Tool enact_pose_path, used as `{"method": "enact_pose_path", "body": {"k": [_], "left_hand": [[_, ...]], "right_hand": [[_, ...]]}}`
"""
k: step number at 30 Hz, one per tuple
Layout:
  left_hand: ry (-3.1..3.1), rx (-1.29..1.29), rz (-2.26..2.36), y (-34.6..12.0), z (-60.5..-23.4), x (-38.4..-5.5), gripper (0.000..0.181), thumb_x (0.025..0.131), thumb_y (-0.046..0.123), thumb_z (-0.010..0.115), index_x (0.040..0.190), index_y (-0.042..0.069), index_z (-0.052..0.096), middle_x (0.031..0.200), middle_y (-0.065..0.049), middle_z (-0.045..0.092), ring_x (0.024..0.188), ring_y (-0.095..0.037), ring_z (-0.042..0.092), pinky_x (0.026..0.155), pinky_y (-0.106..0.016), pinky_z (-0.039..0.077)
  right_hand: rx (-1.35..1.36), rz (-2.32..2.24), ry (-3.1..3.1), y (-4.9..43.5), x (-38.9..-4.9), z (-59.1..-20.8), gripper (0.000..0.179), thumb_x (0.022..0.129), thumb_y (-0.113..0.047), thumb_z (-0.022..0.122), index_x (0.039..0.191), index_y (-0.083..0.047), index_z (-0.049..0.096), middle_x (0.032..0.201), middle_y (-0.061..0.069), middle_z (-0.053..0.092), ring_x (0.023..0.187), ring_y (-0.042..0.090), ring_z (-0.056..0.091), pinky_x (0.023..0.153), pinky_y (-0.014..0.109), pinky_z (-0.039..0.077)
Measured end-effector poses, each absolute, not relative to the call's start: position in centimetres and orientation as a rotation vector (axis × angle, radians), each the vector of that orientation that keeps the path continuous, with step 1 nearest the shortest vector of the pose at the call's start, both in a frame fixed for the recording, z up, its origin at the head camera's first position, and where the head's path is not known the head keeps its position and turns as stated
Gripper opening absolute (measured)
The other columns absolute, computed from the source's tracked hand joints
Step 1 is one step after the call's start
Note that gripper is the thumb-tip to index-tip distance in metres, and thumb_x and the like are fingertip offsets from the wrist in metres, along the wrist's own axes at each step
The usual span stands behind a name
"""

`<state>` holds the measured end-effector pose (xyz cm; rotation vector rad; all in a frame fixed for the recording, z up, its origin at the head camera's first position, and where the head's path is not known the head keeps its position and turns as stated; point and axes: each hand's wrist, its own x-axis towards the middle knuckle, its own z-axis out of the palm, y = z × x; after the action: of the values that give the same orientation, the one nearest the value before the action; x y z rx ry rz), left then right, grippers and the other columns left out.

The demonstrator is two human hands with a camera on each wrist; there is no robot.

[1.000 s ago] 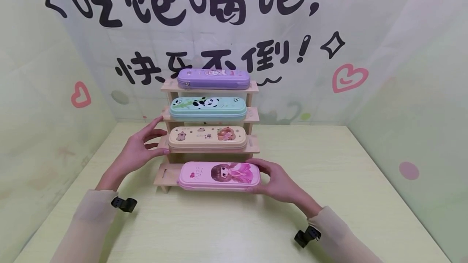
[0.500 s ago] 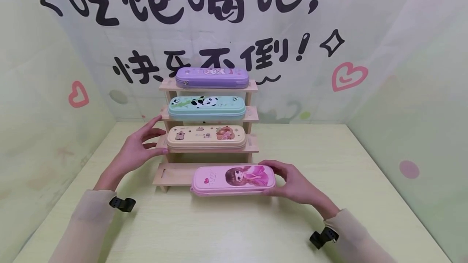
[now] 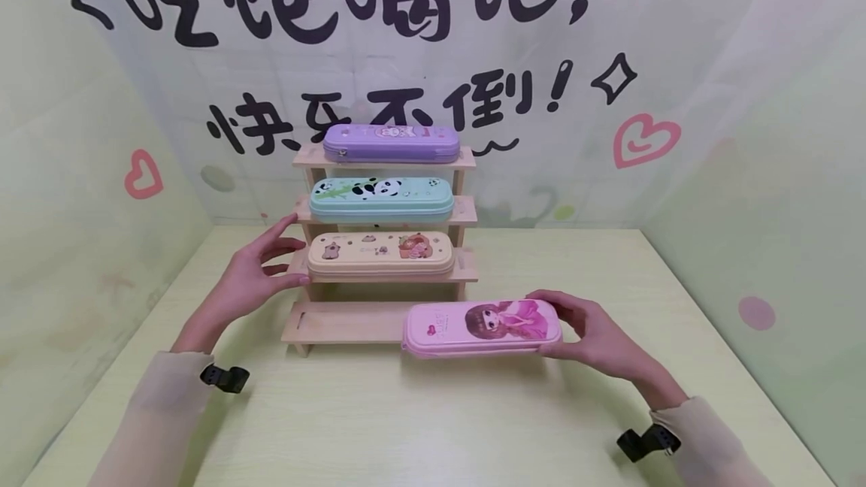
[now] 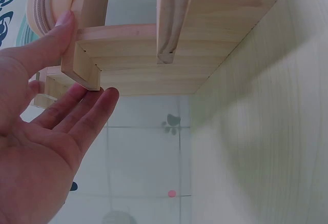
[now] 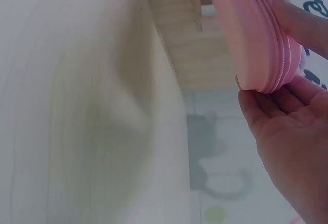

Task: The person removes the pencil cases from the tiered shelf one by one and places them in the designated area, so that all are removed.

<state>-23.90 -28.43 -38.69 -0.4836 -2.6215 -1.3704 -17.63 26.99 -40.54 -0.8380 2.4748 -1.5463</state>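
My right hand [image 3: 601, 340] grips the right end of a pink pencil case [image 3: 449, 331] with a long-haired doll printed on its lid. Thumb and fingers lie on opposite sides of the case, near its zipper, in the right wrist view. The case is raised above the table, its left end overlapping the lowest step of a tiered wooden rack [image 3: 341, 323]. My left hand [image 3: 252, 276] holds the rack's left side; in the left wrist view the thumb [image 4: 60, 33] presses a step from above, fingers below. A cream pencil case [image 3: 379, 255] lies on that step.
Higher on the rack rest a mint panda pencil case [image 3: 419, 205] and, on top, a purple pencil case [image 3: 389, 145]. The rack stands on a pale wood table [image 3: 433, 427]. Printed cloth walls [image 3: 568, 179] enclose the back and both sides.
My right hand has carried the pink pencil case to the right, off most of the lowest step. My left hand keeps its hold on the rack.
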Motion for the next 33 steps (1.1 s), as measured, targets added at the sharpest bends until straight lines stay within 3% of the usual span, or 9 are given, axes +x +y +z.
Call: {"method": "enact_pose_path", "body": {"k": [9, 17, 33], "left_hand": [[-2.621, -0.474, -1.384, -28.5, -38.7, -23.7, 0.108, 0.086, 0.008, 0.089, 0.168, 0.039, 0.025, 0.141, -0.021, 0.06, 0.137, -0.043, 0.053, 0.104, -0.057, 0.052], [-2.616, -0.49, -1.388, -28.3, -38.6, -23.8, 0.108, 0.086, 0.008, 0.089, 0.169, 0.036, 0.026, 0.142, -0.02, 0.06, 0.136, -0.041, 0.055, 0.103, -0.05, 0.054], [-2.627, -0.477, -1.379, -28.4, -38.7, -23.8, 0.108, 0.086, 0.01, 0.089, 0.168, 0.038, 0.025, 0.142, -0.019, 0.06, 0.136, -0.04, 0.054, 0.104, -0.054, 0.053]], "right_hand": [[-0.893, -1.584, 2.442, 31.2, -16.9, -39.3, 0.065, 0.089, 0.006, 0.08, 0.148, 0.0, 0.054, 0.138, 0.016, 0.063, 0.125, 0.014, 0.061, 0.1, 0.019, 0.053], [-0.858, -1.615, 2.438, 35.2, -17.0, -38.3, 0.066, 0.088, 0.015, 0.075, 0.149, 0.005, 0.05, 0.137, 0.01, 0.066, 0.121, 0.012, 0.065, 0.092, 0.022, 0.059], [-0.736, -1.481, 2.594, 39.1, -20.6, -38.9, 0.066, 0.093, 0.004, 0.076, 0.152, 0.003, 0.047, 0.134, 0.003, 0.064, 0.113, 0.01, 0.066, 0.087, 0.02, 0.06]]}}
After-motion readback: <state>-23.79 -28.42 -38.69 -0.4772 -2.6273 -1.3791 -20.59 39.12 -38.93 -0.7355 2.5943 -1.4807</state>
